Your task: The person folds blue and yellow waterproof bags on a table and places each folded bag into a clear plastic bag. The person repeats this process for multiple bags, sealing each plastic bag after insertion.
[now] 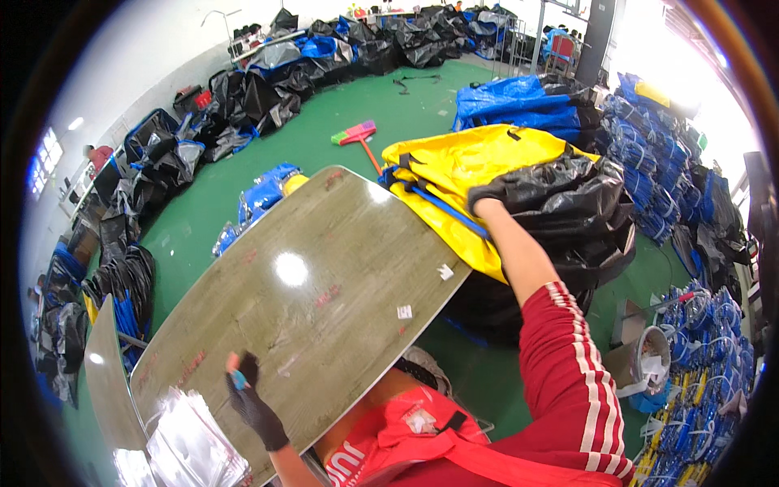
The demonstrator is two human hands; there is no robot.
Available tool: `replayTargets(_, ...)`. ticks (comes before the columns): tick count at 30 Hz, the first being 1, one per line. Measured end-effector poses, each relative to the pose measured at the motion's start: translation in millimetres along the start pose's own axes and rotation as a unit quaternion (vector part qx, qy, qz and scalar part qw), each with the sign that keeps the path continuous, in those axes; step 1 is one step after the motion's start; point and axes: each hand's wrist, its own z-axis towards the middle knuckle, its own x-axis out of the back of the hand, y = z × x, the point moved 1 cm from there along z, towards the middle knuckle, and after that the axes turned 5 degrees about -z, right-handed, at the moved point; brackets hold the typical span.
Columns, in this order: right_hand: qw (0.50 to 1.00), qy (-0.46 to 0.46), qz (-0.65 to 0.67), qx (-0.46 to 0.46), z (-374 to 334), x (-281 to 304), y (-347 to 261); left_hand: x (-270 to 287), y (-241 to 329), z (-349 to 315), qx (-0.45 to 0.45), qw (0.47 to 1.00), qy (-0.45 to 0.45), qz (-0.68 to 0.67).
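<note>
My left hand point(256, 406), in a dark glove with some fingertips bare and a blue wrap on one finger, is raised over the near left part of the table. Its fingers are apart and hold nothing. My right arm stretches far to the right, where my gloved right hand point(485, 195) closes on a large yellow and black tarp bag point(454, 154) with blue edging. The bag lies in a heap of folded black sheeting point(560, 195) at the table's right edge. The fingertips there are partly hidden.
The wood-patterned table point(324, 252) carries small paper scraps. Clear plastic sleeves point(191, 438) are stacked at its near left corner. A broom point(357, 134) lies on the green floor beyond. Blue bundles point(698, 390) and a bin point(641, 361) stand at the right; black bags line the left wall.
</note>
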Motion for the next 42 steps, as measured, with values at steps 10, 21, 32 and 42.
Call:
replayTargets(10,0.858,0.200,0.221,0.418,-118.6,155.0,21.0,-19.8,-73.9,-0.5,0.328,0.894,-0.216,-0.217)
replayTargets(21,0.589,-0.433,0.399,0.554,-309.4,169.5,24.3,141.0,-79.8,62.5,0.284,0.913,-0.124,-0.266)
replayTargets(32,0.963,-0.223,0.027,0.146,-150.1,20.4,-90.4,206.8,60.5,-247.4,0.574,0.778,-0.082,-0.242)
replayTargets(42,0.982,-0.046,0.055,0.177,-157.4,-1.2,-102.4,173.6,11.4,-306.1,-0.024,0.803,0.231,0.549)
